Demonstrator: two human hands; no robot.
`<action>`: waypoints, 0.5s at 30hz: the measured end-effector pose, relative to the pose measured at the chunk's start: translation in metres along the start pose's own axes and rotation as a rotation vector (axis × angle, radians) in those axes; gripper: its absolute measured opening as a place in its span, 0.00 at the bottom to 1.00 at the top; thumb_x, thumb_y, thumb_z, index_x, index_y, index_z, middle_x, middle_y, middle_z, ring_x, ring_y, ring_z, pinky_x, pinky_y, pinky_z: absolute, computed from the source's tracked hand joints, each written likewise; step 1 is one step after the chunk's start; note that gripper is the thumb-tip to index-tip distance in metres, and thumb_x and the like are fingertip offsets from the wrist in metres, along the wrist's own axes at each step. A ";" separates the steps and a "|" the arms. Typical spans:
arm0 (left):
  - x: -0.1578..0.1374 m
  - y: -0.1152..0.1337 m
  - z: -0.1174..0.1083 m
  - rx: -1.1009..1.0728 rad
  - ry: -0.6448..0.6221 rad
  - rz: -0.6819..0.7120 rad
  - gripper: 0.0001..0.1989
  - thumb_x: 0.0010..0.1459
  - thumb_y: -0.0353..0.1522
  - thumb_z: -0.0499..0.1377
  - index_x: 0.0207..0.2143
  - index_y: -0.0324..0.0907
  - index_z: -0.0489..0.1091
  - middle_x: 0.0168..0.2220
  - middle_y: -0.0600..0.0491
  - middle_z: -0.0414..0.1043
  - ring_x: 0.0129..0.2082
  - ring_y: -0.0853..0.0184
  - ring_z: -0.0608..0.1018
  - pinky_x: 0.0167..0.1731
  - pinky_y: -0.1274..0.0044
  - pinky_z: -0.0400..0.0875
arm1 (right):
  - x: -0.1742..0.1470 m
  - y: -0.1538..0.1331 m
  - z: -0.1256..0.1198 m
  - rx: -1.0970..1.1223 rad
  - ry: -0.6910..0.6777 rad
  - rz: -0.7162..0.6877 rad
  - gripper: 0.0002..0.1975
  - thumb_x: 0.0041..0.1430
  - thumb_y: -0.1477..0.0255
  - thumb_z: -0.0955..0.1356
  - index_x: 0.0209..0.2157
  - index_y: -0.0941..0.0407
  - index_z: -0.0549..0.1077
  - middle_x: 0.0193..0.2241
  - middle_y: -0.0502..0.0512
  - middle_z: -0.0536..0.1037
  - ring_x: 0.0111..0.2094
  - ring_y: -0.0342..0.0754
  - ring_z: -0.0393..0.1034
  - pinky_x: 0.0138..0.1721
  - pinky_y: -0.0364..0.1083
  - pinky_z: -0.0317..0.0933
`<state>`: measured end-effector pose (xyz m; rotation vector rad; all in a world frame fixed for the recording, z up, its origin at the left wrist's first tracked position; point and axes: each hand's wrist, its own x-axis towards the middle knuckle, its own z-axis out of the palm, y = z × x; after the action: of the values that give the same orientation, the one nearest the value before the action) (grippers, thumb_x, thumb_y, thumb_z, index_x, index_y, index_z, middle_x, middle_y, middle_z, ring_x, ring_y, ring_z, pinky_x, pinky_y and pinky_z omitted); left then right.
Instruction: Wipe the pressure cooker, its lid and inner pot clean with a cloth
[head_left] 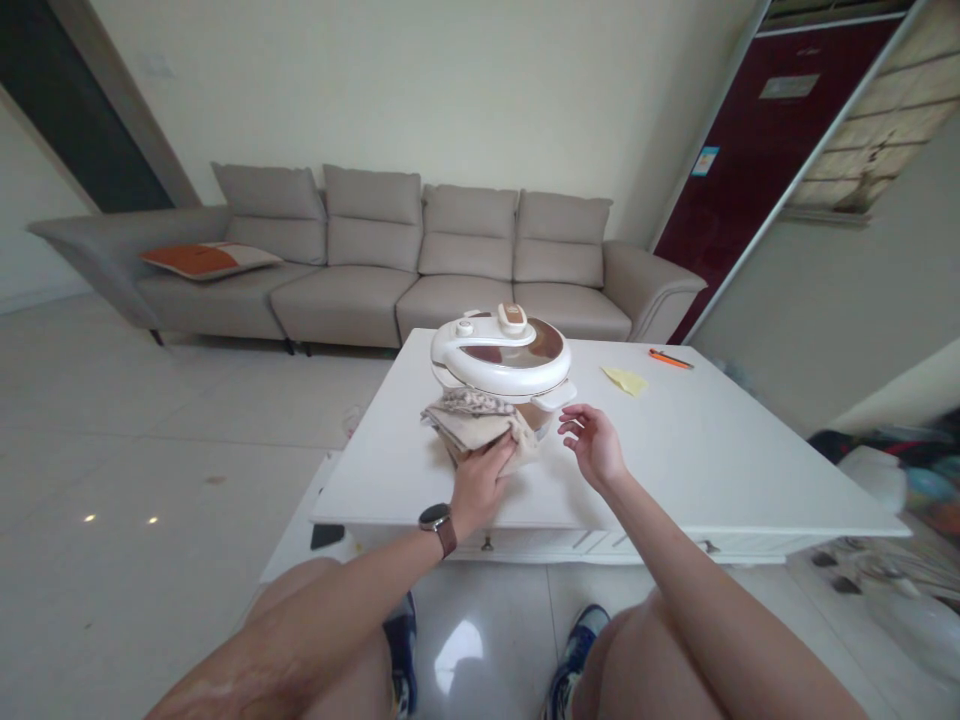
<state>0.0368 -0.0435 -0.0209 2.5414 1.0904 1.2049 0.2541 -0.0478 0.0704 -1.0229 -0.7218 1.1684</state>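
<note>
A white electric pressure cooker (499,365) with a shiny brown lid top stands on the white table (712,450). In my left hand (484,485) is a folded beige cloth (472,428) with a patterned part, pressed against the front of the cooker's body. The cloth hides much of that body. My right hand (592,445) holds nothing; its fingers are apart and slightly bent, close to the cooker's right side handle (555,396). From this angle I cannot tell whether a fingertip touches the cooker.
Right of the cooker lie a yellow piece of paper or cloth (624,380) and an orange utility knife or pen (671,359). A grey sofa (465,300) with an orange and white cushion (210,260) stands behind the table. Drawer knobs (487,545) line its front.
</note>
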 end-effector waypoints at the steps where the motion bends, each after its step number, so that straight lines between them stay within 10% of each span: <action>1: 0.002 -0.003 -0.002 0.073 -0.107 0.081 0.29 0.63 0.27 0.57 0.66 0.47 0.66 0.64 0.44 0.71 0.63 0.53 0.73 0.63 0.59 0.65 | 0.000 0.001 0.000 0.000 -0.003 0.001 0.11 0.46 0.60 0.71 0.27 0.54 0.79 0.30 0.51 0.75 0.29 0.44 0.67 0.25 0.42 0.56; 6: 0.019 -0.020 -0.004 0.314 -0.349 0.262 0.27 0.64 0.28 0.58 0.65 0.51 0.67 0.60 0.44 0.75 0.59 0.53 0.77 0.62 0.59 0.66 | 0.000 0.002 -0.002 -0.001 -0.012 -0.002 0.12 0.48 0.60 0.71 0.28 0.53 0.78 0.30 0.51 0.75 0.29 0.44 0.68 0.25 0.43 0.55; 15: 0.015 -0.026 -0.009 -0.011 -0.397 0.170 0.23 0.64 0.25 0.54 0.56 0.55 0.76 0.61 0.47 0.75 0.64 0.53 0.73 0.65 0.56 0.62 | -0.002 -0.002 -0.010 -0.016 -0.010 -0.015 0.11 0.50 0.60 0.70 0.28 0.53 0.77 0.30 0.51 0.75 0.28 0.45 0.68 0.25 0.43 0.56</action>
<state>0.0221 -0.0169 -0.0154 2.7445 0.7877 0.6823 0.2628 -0.0521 0.0683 -1.0237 -0.7471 1.1572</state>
